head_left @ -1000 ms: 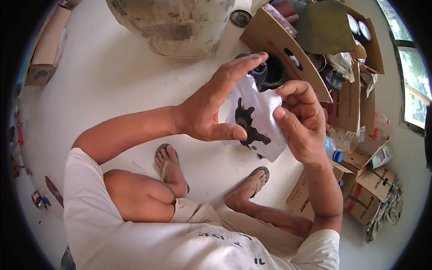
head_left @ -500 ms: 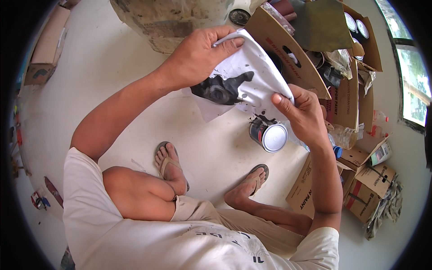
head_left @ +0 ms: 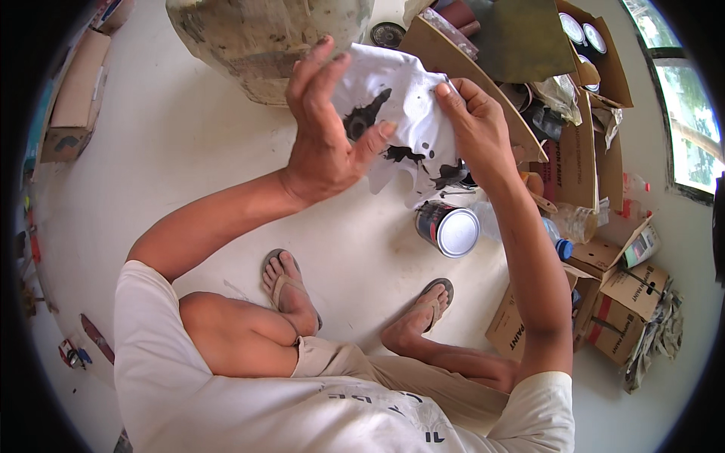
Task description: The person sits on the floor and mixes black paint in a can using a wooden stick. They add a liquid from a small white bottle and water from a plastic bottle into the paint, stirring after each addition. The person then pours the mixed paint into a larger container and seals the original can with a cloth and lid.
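A white cloth (head_left: pixel 420 106) with black paint-like stains hangs in front of me, above the floor. My right hand (head_left: pixel 476 124) pinches its upper right edge between thumb and fingers. Beside the cloth's left part, my left hand (head_left: pixel 321 136) is raised with its fingers apart and holds nothing; its thumb overlaps the cloth in view, and whether it touches cannot be told. Below the cloth sits a paint can (head_left: pixel 458 232), its round silver end turned toward me. Dark marks or items by the can are partly hidden behind the cloth.
A large stained container (head_left: pixel 264 45) stands ahead, with a round black lid (head_left: pixel 387 35) near it. To the right are an open carton (head_left: pixel 483 87), cans, a plastic bottle (head_left: pixel 557 240) with a blue cap and further cartons (head_left: pixel 623 309). A long carton (head_left: pixel 77 98) lies far left.
My left hand has let go of the cloth's upper left corner and opened. The cloth has sagged and folded, moving slightly. My right hand, still gripping, has moved up and a little left.
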A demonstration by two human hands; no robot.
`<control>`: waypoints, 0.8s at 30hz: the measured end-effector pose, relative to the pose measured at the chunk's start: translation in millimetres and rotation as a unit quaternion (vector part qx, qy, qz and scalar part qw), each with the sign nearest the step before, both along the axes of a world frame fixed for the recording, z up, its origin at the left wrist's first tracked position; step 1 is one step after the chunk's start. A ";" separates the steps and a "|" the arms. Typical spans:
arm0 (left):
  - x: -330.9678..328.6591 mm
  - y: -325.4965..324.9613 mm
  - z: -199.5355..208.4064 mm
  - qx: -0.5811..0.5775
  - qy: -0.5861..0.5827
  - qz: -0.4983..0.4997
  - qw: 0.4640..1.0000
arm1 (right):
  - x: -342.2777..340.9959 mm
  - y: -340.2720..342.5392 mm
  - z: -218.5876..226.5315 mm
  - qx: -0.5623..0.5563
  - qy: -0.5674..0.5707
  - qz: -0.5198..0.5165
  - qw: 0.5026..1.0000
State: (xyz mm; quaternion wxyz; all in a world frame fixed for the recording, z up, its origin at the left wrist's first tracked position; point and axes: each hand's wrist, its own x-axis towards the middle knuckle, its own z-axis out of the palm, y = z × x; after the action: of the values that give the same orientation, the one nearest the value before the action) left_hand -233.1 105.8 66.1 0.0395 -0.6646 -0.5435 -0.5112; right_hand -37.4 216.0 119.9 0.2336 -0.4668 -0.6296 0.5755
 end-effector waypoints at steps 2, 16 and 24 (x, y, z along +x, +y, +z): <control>14.8 3.1 14.8 0.015 0.030 -0.062 0.997 | -1.6 0.0 -2.4 -0.008 0.012 -0.001 1.000; 35.0 51.1 -11.4 -0.163 -0.251 -0.169 0.939 | 1.5 13.0 -23.9 0.029 -0.059 0.043 0.997; 33.2 43.8 -26.6 -0.156 -0.187 -0.111 0.964 | -92.5 23.7 96.2 0.456 0.040 0.051 0.887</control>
State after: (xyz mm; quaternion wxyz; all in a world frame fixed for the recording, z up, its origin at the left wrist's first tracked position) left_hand -199.9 149.5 39.5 -0.2239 -0.6113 -0.5375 -0.5360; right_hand -129.9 239.7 216.1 0.4160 -0.2524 -0.8359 0.2540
